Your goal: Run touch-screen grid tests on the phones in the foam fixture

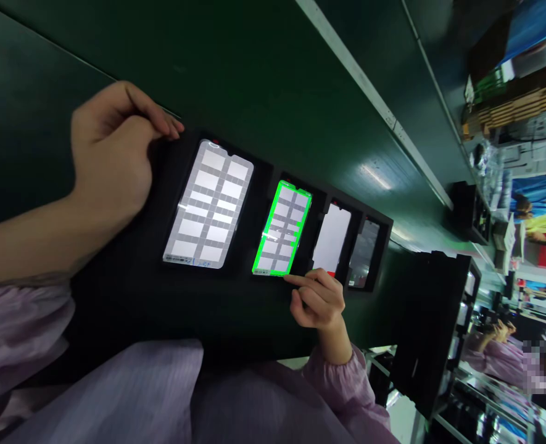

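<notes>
I'm taking the black tray (235, 308) as my landmark. At its top-left corner, the left hand (110, 148) covers the tray's edge from my view. Along its lower edge, the right hand (316, 302) hides a stretch of the rim. At the tray's far end, the dim phone (363, 254) shows nothing I can read, and the small print at the foot of the largest phone (194, 262) is too tiny to make out. Well beyond the tray, the co-worker's hands (499, 333) are blurred, a pixelated patch (541, 364) hides what lies beside them, and the picture's edge cuts off the shelving (485, 209).
</notes>
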A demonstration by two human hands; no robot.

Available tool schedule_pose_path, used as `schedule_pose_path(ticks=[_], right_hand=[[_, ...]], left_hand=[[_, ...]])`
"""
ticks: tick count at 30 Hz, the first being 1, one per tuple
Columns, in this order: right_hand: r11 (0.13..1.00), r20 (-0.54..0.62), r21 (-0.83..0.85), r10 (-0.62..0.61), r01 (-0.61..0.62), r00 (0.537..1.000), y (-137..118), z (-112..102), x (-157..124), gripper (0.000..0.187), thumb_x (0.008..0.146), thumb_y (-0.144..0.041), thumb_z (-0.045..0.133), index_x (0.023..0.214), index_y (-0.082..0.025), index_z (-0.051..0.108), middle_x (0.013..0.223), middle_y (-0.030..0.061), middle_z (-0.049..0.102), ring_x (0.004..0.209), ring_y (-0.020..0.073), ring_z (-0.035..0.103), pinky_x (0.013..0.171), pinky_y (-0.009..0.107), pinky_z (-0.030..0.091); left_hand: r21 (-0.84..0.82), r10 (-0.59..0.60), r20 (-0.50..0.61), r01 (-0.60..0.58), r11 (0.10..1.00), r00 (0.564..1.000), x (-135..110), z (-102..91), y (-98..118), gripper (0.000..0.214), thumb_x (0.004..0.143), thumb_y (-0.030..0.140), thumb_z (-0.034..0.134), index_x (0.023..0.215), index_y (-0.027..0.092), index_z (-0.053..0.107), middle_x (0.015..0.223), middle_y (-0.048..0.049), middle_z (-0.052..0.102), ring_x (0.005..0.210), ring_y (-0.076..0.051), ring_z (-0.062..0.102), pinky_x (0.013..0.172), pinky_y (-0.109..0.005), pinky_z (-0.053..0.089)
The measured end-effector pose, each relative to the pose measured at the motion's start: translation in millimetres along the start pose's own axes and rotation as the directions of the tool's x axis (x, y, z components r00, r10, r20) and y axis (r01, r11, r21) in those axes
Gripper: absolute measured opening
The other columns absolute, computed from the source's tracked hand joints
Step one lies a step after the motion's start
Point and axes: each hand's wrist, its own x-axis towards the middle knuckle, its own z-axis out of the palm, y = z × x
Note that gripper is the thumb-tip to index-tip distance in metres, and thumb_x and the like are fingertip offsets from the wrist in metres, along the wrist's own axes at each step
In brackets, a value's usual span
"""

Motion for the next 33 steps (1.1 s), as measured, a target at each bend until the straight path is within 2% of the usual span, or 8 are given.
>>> schedule_pose_path(ticks=[5,12,16,19,23,26,30,33], right_hand=[[0.999,0.029,0.034,-0.004,0.003,1.0,-5.0,7.3,4.8,0.034,0.09,-0.008,0.057,0.061,-0.025,0.049,0.079,-0.0024,0.081,0.061,0.0133,0.056,0.052,0.026,0.053],[0.998,0.097,0.059,-0.031,0.026,0.995,-16.0,19.9,16.0,0.035,0.093,-0.012,0.059,0.062,-0.023,0.048,0.095,-0.0036,0.084,0.065,0.0131,0.057,0.055,0.025,0.054],[0.998,0.103,0.051,-0.03,0.024,0.994,-18.0,23.3,18.2,0.034,0.095,-0.014,0.06,0.063,-0.023,0.05,0.092,-0.0043,0.083,0.068,0.0134,0.06,0.059,0.026,0.056],[0.997,0.087,0.071,-0.021,0.015,0.996,-16.5,22.6,17.3,0.034,0.094,-0.012,0.059,0.064,-0.024,0.049,0.09,-0.0046,0.084,0.064,0.0126,0.059,0.059,0.026,0.056],[0.997,0.031,0.074,-0.005,0.003,0.999,-12.9,18.8,15.6,0.033,0.092,-0.008,0.058,0.066,-0.025,0.048,0.086,-0.0034,0.083,0.06,0.0132,0.056,0.053,0.027,0.054],[0.997,0.03,0.063,0.032,-0.034,0.999,-9.8,16.9,15.8,0.031,0.092,-0.007,0.058,0.068,-0.025,0.049,0.089,-0.0007,0.084,0.061,0.014,0.058,0.054,0.029,0.055],[0.995,0.029,0.044,0.093,-0.094,0.995,-4.6,17.1,19.4,0.031,0.095,-0.006,0.058,0.072,-0.025,0.049,0.096,0.0009,0.085,0.066,0.0146,0.065,0.059,0.031,0.057],[0.993,0.018,-0.013,0.115,-0.115,0.993,-0.5,17.1,25.5,0.031,0.097,-0.008,0.059,0.072,-0.025,0.049,0.098,0.0013,0.085,0.066,0.0154,0.061,0.059,0.032,0.056]], left_hand=[[-0.009,0.019,-0.002,-0.019,1.0,1.0,-0.4,0.7,-1.7,0.045,0.069,-0.021,0.032,0.057,0.018,0.048,0.064,0.0016,0.048,0.075,-0.003,0.057,0.078,-0.012,0.043],[0.023,0.028,-0.018,-0.028,0.999,0.999,1.7,1.8,-2.9,0.042,0.071,-0.02,0.037,0.057,0.018,0.048,0.063,0.0015,0.05,0.077,-0.005,0.059,0.079,-0.016,0.044],[-0.002,0.031,-0.004,-0.031,1.0,1.0,1.5,1.4,-4.5,0.039,0.07,-0.018,0.036,0.057,0.018,0.046,0.061,0.0017,0.048,0.074,-0.004,0.057,0.076,-0.014,0.044],[-0.037,0.065,0.012,-0.065,0.997,0.998,2.5,-2.2,-11.3,0.032,0.076,-0.012,0.04,0.064,0.016,0.051,0.068,0.0006,0.053,0.082,-0.008,0.06,0.084,-0.017,0.05],[-0.133,0.142,-0.13,-0.16,0.978,0.981,10.6,-9.7,-26.0,0.014,0.092,0.008,0.047,0.085,0.017,0.056,0.088,-0.002,0.063,0.107,-0.016,0.065,0.1,-0.03,0.056],[-0.154,0.147,-0.182,-0.176,0.972,0.972,20.2,-11.6,-33.6,0.007,0.094,0.015,0.05,0.09,0.017,0.056,0.093,-0.003,0.064,0.113,-0.018,0.065,0.102,-0.033,0.057],[-0.115,0.153,-0.178,-0.175,0.978,0.972,24.4,-8.3,-33.0,0.006,0.093,0.016,0.052,0.088,0.017,0.055,0.09,-0.0023,0.062,0.11,-0.017,0.066,0.103,-0.034,0.056],[-0.029,0.135,-0.091,-0.138,0.99,0.987,17.0,-5.3,-24.3,0.018,0.086,0.004,0.048,0.074,0.018,0.052,0.078,-0.0016,0.058,0.097,-0.015,0.065,0.099,-0.032,0.054]])
